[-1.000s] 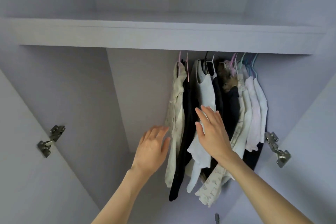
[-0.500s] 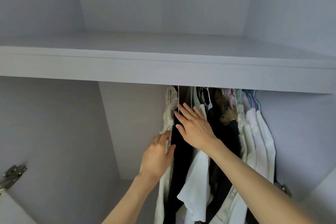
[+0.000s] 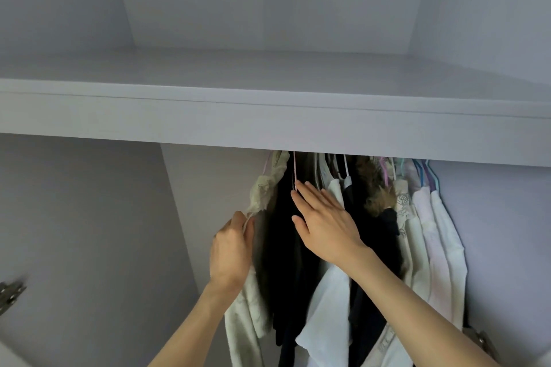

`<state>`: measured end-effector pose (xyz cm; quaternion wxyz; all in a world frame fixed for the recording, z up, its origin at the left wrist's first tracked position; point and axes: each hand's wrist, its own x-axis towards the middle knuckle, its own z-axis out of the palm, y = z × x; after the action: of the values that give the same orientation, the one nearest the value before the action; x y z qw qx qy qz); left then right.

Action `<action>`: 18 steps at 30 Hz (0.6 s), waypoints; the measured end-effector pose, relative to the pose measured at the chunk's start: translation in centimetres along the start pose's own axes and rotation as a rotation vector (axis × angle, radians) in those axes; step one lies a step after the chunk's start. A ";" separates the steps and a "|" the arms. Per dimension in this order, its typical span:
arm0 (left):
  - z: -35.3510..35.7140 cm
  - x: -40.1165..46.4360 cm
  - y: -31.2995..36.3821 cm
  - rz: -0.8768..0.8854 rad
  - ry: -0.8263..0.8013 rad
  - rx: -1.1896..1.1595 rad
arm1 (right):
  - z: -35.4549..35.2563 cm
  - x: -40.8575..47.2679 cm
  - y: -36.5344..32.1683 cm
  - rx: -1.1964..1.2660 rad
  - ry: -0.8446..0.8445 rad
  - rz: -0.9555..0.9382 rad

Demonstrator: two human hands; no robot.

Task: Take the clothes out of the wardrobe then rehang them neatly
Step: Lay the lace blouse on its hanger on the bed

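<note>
In wardrobe (image 3: 89, 217), hands among clothes (image 3: 334, 307)

no readable text anywhere, no labels or brand marks on the hanging clothes (image 3: 334, 247), faint pattern on a cream garment (image 3: 262, 191) too blurred to read

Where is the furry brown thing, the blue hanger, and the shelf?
furry brown thing (image 3: 374, 188), head view, middle of the fur
blue hanger (image 3: 419, 171), head view, its neck
shelf (image 3: 268, 125), head view, front edge

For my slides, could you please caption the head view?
Left hand grips cream garment; right hand parts hanging clothes.
</note>
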<state>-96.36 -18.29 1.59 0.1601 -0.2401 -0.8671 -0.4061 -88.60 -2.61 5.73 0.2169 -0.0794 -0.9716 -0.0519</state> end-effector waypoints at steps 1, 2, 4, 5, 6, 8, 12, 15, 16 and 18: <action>-0.1 0.1 -0.1 0.008 0.013 -0.034 | 0.1 0.1 0.0 0.001 0.008 -0.003; -0.3 0.2 -0.2 0.012 0.025 -0.068 | 0.1 0.1 0.0 0.001 0.022 -0.006; -0.7 0.6 -0.4 0.027 0.054 -0.106 | 0.2 0.2 0.0 0.003 0.035 -0.009; -1.0 0.9 -0.4 0.043 0.072 -0.113 | 0.3 0.2 -0.1 0.006 0.042 -0.012; -1.3 1.1 -0.4 0.061 0.090 -0.121 | 0.4 0.2 -0.1 0.011 0.049 -0.013; -1.8 1.2 -0.4 0.083 0.113 -0.137 | 0.3 0.3 -0.3 0.029 0.059 -0.013; -2.6 0.1 -1.5 0.085 0.124 -0.134 | -0.3 0.5 -1.1 0.220 0.137 -0.056; -3.8 -0.8 -2.2 0.084 0.164 -0.127 | -0.8 0.6 -2.8 0.373 0.186 -0.061; -4.5 -1.1 -2.3 0.078 0.181 -0.133 | -0.9 0.7 -3.7 0.431 0.189 -0.046; -5.7 -1.7 -2.4 0.093 0.211 -0.133 | -1.3 1.2 -5.6 0.620 0.118 0.033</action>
<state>-95.79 -24.51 2.81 0.2527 -0.2463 -0.8044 -0.4779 -90.15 -8.09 7.01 0.2876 -0.0220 -0.9255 0.2456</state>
